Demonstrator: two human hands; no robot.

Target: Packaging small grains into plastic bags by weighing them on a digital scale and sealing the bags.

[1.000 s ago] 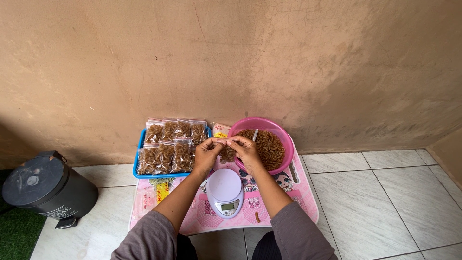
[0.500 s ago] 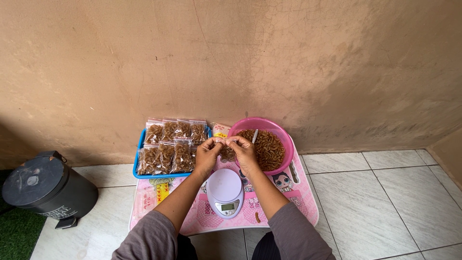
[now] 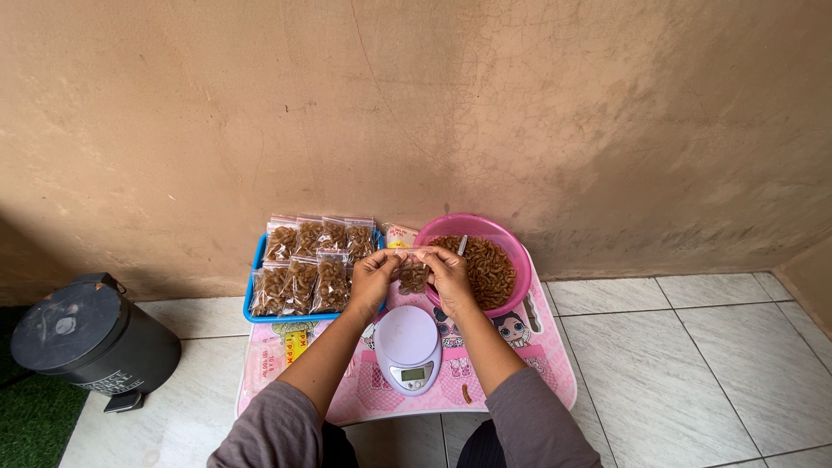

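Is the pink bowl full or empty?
Partly full: brown snack pieces cover the inside of the pink bowl, with a utensil standing in them.

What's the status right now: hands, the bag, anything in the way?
Left hand and right hand pinch the top of a small clear bag of brown snacks. Bag held above the scale. Nothing blocking.

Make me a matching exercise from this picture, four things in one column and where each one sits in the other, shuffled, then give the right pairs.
Things:
1. pink bowl
2. blue tray
3. kitchen scale
4. dark bin

Places:
A. on the floor tiles, left of the pink table
B. table's far left, holding filled bags
C. table's far right, by the wall
D. table's near middle, between the forearms

Pairs: 1-C, 2-B, 3-D, 4-A
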